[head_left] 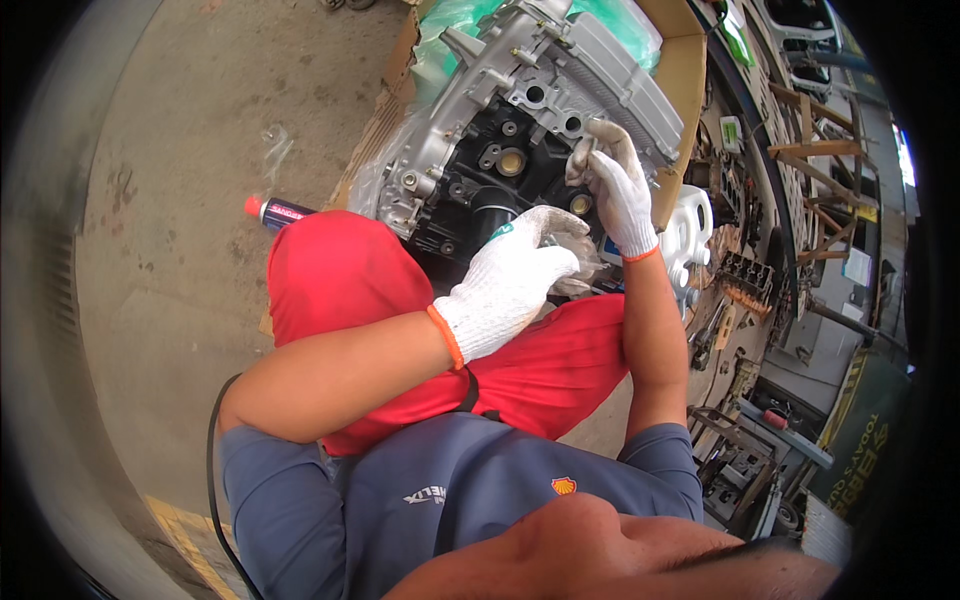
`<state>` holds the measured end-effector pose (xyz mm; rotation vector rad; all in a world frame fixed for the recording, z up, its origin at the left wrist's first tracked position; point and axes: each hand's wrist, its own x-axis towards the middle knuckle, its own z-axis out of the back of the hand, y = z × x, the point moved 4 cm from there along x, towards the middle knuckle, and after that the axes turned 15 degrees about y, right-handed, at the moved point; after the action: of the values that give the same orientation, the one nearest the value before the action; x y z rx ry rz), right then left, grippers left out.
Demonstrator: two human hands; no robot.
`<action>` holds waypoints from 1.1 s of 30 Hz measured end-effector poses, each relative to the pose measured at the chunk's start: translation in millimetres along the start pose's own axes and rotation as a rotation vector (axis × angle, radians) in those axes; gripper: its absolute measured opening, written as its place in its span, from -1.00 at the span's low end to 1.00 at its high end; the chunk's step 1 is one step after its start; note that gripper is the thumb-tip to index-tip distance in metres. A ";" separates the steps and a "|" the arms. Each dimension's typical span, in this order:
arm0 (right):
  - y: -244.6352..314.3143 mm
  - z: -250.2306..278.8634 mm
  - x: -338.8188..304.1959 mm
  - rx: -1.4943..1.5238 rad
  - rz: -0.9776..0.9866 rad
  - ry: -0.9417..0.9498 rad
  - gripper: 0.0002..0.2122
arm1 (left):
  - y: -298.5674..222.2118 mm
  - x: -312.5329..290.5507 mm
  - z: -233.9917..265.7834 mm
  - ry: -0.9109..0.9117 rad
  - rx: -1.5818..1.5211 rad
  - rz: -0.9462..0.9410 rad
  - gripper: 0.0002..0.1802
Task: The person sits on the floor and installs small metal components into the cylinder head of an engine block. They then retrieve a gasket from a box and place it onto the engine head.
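A large engine, silver castings around a black front face, lies in front of my knees. My left hand, in a white knit glove with an orange cuff, is closed around crumpled clear plastic beside the engine's lower edge. What the plastic wraps, if anything, cannot be made out. My right hand, gloved the same way, is raised over the engine's right side, below the ribbed silver cover. Its fingers are curled toward the thumb, with dirty fingertips; anything small between them is hidden.
An open cardboard box and green plastic wrap surround the engine. A red-capped spray can lies at left on the concrete floor. White jugs stand at right, near engine parts and a wooden frame.
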<state>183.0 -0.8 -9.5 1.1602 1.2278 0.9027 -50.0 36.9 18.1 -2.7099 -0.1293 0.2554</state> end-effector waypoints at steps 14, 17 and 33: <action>1.4 -14.6 41.7 -1.521 0.031 -0.182 -0.88 | -0.1 -0.4 0.3 0.015 0.001 0.009 -0.60; 2.1 -17.0 45.0 -1.663 0.047 -0.133 -0.90 | -0.4 -0.4 0.9 0.038 -0.003 0.015 -0.61; -6.0 -21.0 48.1 -1.930 -0.015 -0.166 -0.79 | -2.7 -4.3 -3.3 0.053 -0.019 0.005 -0.60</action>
<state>169.2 47.8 -25.2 -0.3640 -0.1238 1.3225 -53.7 37.5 22.9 -2.7331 -0.1100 0.1852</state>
